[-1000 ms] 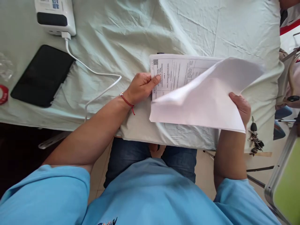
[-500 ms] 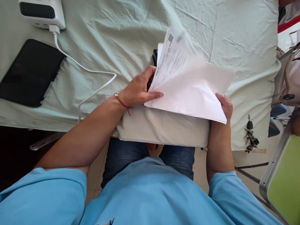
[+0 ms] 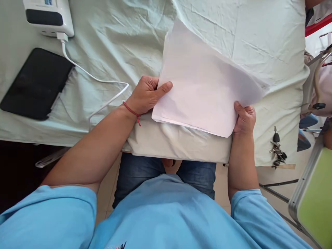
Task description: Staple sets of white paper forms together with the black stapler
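A stack of white paper sheets (image 3: pixel 197 83) is held up over the cloth-covered table, its blank side facing me. My left hand (image 3: pixel 149 93) grips the stack's left edge, thumb on top and fingers hidden underneath. At the right edge, my right hand (image 3: pixel 245 117) pinches the sheets, its thumb on the front and the other fingers curled. The far right corner bends away, with faint print near its tip. Several sheet edges show along the bottom and left of the stack.
On the left lie a black tablet-like slab (image 3: pixel 36 83) and a white device (image 3: pixel 49 17) with a plugged-in white cable (image 3: pixel 103 81). A bunch of keys (image 3: pixel 277 148) rests near the right front corner of the pale green tablecloth (image 3: pixel 145 34). A green-topped folding piece (image 3: pixel 316 200) stands at the right.
The lifted top sheet has come down flat, covering the printed page. My left hand has shifted slightly up and left along the edge; my right hand has moved slightly left.
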### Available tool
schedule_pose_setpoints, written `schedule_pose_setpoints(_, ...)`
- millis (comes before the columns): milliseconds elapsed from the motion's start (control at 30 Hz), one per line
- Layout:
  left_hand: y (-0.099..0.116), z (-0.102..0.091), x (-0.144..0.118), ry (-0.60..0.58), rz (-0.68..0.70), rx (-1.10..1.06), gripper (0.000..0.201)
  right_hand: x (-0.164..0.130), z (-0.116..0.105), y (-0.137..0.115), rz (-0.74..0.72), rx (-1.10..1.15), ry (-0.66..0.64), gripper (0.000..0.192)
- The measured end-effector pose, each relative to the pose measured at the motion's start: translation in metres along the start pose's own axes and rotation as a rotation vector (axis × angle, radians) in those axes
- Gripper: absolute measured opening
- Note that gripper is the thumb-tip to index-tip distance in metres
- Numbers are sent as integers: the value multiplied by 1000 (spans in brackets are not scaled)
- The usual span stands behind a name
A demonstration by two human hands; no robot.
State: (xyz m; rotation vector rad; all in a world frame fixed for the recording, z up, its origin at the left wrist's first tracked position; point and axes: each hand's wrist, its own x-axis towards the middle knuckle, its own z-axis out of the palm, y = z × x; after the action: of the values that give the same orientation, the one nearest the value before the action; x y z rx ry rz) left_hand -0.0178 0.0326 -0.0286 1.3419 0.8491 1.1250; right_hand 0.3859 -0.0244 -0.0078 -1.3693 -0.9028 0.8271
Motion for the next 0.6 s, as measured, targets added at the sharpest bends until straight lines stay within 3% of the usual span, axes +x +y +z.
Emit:
schedule_pose_setpoints(167,-1,-1,4,-44,-33,-102,77,5,-1,3,-1,22,54,53)
schedule_pose_setpoints(500,13,-4,3,-33,75,129,89,3,0,3,-156,-180,84,50)
schedule_pose_setpoints(600,14,0,3,-70,49,71,75,6,-3,5,-159,-155,115,46)
